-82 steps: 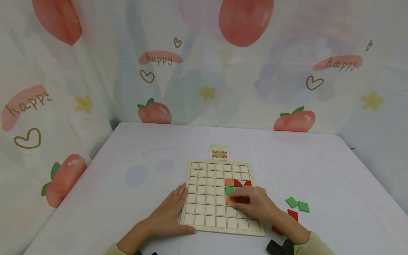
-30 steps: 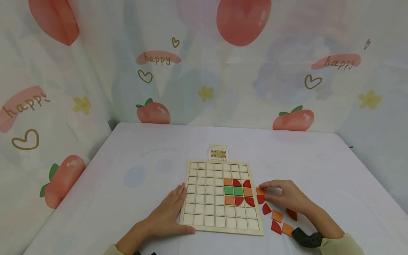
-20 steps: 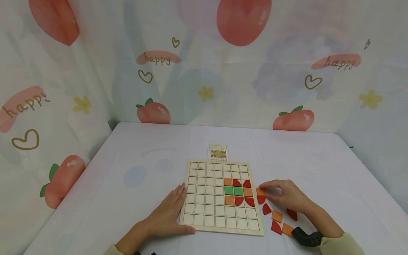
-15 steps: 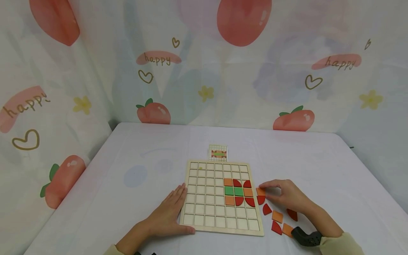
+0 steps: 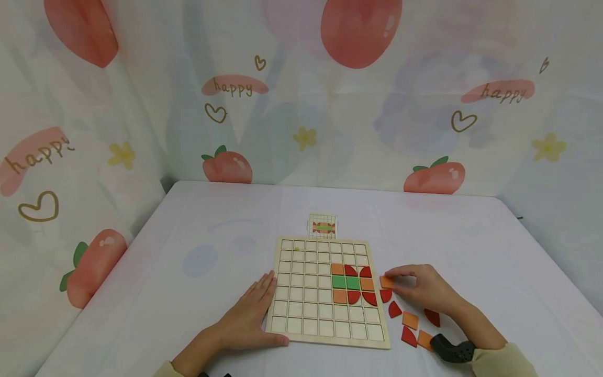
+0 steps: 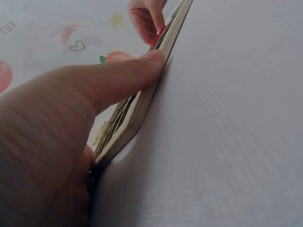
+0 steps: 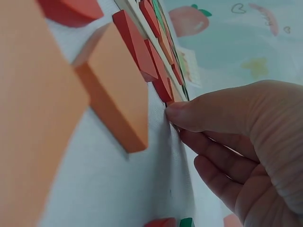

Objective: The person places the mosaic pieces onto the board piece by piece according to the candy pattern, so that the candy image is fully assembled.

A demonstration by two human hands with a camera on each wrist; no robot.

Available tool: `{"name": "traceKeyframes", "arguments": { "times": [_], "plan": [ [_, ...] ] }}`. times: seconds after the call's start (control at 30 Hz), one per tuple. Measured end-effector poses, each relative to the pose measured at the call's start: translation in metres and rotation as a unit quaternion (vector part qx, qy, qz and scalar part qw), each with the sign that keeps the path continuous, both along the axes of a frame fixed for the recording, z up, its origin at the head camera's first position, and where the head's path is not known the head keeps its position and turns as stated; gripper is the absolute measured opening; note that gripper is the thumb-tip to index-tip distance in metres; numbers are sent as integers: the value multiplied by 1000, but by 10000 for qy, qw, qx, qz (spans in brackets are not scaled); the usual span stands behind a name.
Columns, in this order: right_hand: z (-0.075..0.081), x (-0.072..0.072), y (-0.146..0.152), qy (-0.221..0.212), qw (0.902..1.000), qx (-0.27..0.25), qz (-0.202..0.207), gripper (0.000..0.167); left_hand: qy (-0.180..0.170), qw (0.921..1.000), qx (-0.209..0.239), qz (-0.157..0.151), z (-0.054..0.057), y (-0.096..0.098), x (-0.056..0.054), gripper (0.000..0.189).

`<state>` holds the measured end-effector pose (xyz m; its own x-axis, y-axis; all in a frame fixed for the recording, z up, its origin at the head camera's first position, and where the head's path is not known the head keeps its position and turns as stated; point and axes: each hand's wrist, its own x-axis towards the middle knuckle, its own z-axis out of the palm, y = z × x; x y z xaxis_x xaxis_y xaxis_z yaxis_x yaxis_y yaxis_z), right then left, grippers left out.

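Observation:
A wooden grid board (image 5: 303,297) lies on the table with orange, green and red tiles set in its right part. My left hand (image 5: 247,317) lies along its left side, fingers straight and thumb on the front edge; in the left wrist view the thumb (image 6: 128,75) touches that edge. Just off the board's right side, my right hand (image 5: 426,288) pinches an orange square tile (image 5: 386,283) between thumb and fingers. That tile is mostly hidden behind the thumb in the right wrist view. A red quarter-round tile (image 5: 386,296) lies right in front of it.
Loose tiles lie right of the board, among them a red piece (image 5: 394,309), an orange square (image 5: 410,320) and a red piece (image 5: 432,317) near my right wrist. A small pattern card (image 5: 323,226) lies behind the board. A printed cloth (image 5: 301,104) hangs behind the table.
My right hand has left the tiles on the board and moved right to the orange square beside it. Within the last half second that tile has shifted slightly. The left hand stays put.

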<state>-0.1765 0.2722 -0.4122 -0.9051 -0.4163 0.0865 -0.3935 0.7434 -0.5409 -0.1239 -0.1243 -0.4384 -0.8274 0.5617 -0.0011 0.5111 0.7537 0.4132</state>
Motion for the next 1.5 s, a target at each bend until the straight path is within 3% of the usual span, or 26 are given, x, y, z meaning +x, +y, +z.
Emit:
{"name": "traceKeyframes", "arguments": {
  "times": [0.23, 0.53, 0.83, 1.17, 1.5],
  "plan": [
    [2, -2, -6, 70, 9992, -318, -227, 31, -6, 10000, -30, 15, -1, 0, -1, 117],
    [2, -5, -17, 44, 9988, -478, -63, 32, -30, 10000, -35, 6, 0, 0, -1, 117],
    [5, -12, -33, 279, 9971, -553, 443, 29, -6, 10000, -23, -18, 0, 0, -1, 116],
    [5, -18, -53, 440, 9953, -539, 676, 29, -9, 10000, -41, -16, 2, 0, 0, 116],
    [4, -23, -65, 271, 9923, -699, 985, 27, -9, 10000, -6, 5, 0, 0, 0, 116]
  ]
}}
